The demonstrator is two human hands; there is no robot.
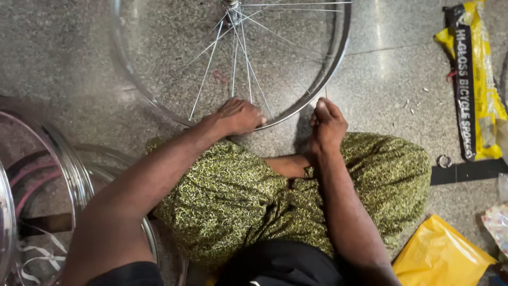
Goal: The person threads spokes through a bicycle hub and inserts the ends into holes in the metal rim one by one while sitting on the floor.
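A silver bicycle wheel rim (338, 47) with thin spokes (211, 58) lies flat on the speckled stone floor in front of my crossed legs. My left hand (238, 116) rests on the rim's near edge, fingers curled over it where several spokes meet it. Just outside the rim to the right, my right hand (328, 124) has its fingertips pinched together on a thin loose spoke (325, 94) that points up from them. My legs are covered by green patterned cloth (233, 196).
More shiny rims (58, 159) are stacked at the left edge. A long yellow and black packet (479, 79) lies at the right, with a black strip (465, 172) and a small metal ring (443, 160) below it. A yellow plastic bag (439, 257) sits bottom right.
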